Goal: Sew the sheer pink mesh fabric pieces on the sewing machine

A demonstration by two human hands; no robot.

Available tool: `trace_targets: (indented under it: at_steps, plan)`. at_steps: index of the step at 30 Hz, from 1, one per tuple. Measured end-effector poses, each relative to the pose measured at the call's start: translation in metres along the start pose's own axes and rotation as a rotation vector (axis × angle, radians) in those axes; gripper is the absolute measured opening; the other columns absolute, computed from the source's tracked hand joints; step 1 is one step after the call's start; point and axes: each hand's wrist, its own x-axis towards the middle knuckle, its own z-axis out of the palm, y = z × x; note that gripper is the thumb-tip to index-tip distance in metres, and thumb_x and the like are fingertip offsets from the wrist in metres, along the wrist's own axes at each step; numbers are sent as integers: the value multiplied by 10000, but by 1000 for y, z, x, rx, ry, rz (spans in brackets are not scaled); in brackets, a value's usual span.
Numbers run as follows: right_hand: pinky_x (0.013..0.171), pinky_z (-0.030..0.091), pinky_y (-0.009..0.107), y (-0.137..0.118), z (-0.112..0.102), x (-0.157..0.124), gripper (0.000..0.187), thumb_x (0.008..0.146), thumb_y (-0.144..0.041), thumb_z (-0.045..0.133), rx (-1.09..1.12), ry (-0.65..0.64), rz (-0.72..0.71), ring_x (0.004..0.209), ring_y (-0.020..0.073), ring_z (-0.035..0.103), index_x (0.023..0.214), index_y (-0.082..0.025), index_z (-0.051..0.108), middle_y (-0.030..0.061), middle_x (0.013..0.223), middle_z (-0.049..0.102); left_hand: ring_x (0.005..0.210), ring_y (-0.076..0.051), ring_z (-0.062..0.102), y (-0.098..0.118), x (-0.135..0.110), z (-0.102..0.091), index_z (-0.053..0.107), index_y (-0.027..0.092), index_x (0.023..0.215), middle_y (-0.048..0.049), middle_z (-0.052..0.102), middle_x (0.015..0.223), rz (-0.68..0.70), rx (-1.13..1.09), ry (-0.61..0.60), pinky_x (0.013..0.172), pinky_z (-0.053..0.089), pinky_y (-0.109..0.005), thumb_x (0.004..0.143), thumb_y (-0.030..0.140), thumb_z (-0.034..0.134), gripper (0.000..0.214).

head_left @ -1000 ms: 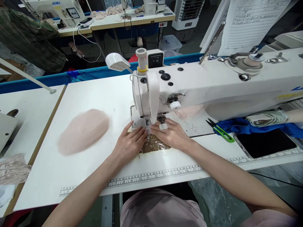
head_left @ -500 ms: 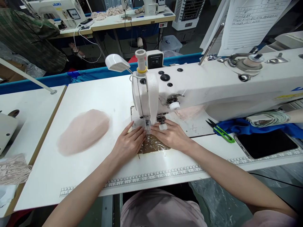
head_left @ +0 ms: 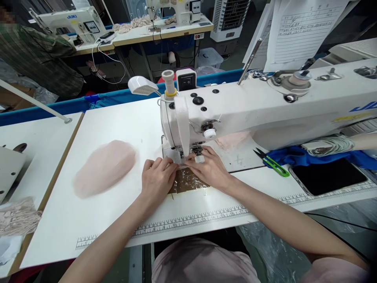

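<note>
At the needle area of a white sewing machine, both hands meet in front of the presser foot. My left hand has its fingers bent and its thumb pressed in, pinching the thin pale edge of a fabric piece. My right hand lies just right of the foot, its fingertips closed on the same edge. Pale pink fabric shows behind that hand, under the machine arm. The fabric between the fingertips is mostly hidden. Below the hands lies a brown plate under shiny clear film.
A sheer pink fabric piece lies on the white table at left. Green thread snips, a phone and blue cloth are at right. A ruler strip runs along the front edge. Another person's sleeve shows at back left.
My left hand's fingers have gone from flat and stretched to bent in a pinch. My right hand has stayed by the foot, its fingertips drawn in. The view has shifted slightly.
</note>
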Motion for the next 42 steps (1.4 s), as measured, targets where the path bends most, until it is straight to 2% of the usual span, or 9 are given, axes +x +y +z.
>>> trace_targets:
  at_steps: [3, 7, 11, 17, 21, 26, 32, 38, 42]
  plan:
    - [837, 412, 361, 0, 0, 0, 176, 880, -116, 606, -33, 38, -29, 868, 187, 581, 874, -220, 748, 25, 731, 713, 625, -126, 596, 0, -2, -2, 655, 197, 1002, -35, 707, 969, -2, -77, -42, 550, 429, -277, 962, 179, 398, 261]
    - [794, 390, 329, 2, 0, 0, 167, 894, -132, 606, -62, 63, -45, 806, 169, 566, 846, -220, 741, 2, 605, 672, 731, -167, 604, -3, 1, 1, 620, 184, 1039, -55, 672, 886, 18, -130, -80, 636, 491, -294, 974, 173, 356, 272]
    - [843, 391, 334, 2, -1, 0, 195, 903, -130, 591, -99, 68, -62, 770, 163, 562, 799, -225, 725, -12, 581, 656, 749, -185, 563, -8, 5, 7, 631, 171, 1091, -70, 625, 851, 101, -86, -72, 650, 482, -318, 962, 158, 387, 277]
    - [918, 397, 347, 0, -3, 2, 197, 874, -62, 580, -103, 74, -127, 794, 161, 582, 809, -191, 714, -4, 630, 690, 715, -189, 534, -7, 5, 5, 680, 182, 1007, -62, 643, 818, 207, 74, -9, 636, 424, -341, 929, 138, 481, 218]
    - [898, 421, 331, 0, -2, 3, 234, 881, -43, 559, -135, 101, -131, 753, 143, 593, 852, -211, 718, -14, 627, 689, 682, -155, 570, -4, 3, 2, 662, 201, 1012, -46, 694, 992, 110, 45, -9, 582, 395, -326, 932, 120, 461, 232]
    - [890, 428, 324, 1, 0, 4, 200, 884, -72, 590, -151, 108, -113, 757, 130, 602, 851, -222, 719, -9, 738, 724, 708, -160, 585, -6, 4, 7, 622, 174, 1073, -59, 684, 936, 37, -127, -52, 637, 471, -308, 964, 136, 390, 259]
    - [918, 414, 334, 0, -2, 3, 213, 875, -48, 576, -181, 89, -135, 761, 143, 597, 839, -212, 708, -26, 621, 685, 762, -186, 565, -11, 8, 12, 661, 173, 1043, -76, 627, 876, 130, -99, -26, 672, 480, -340, 946, 154, 440, 242]
    - [975, 400, 367, -1, -4, 1, 208, 880, -56, 557, -151, 16, -160, 801, 151, 609, 797, -196, 687, -10, 815, 749, 741, -181, 519, -9, 6, 8, 682, 160, 998, -67, 633, 824, 240, 6, -19, 653, 438, -327, 937, 157, 490, 202]
    - [957, 420, 363, -1, -4, 1, 225, 886, -44, 541, -138, -1, -167, 798, 147, 623, 818, -197, 691, -8, 836, 755, 810, -196, 536, -1, 1, 2, 678, 191, 1074, -53, 708, 1011, 226, 137, 9, 636, 376, -351, 913, 176, 554, 204]
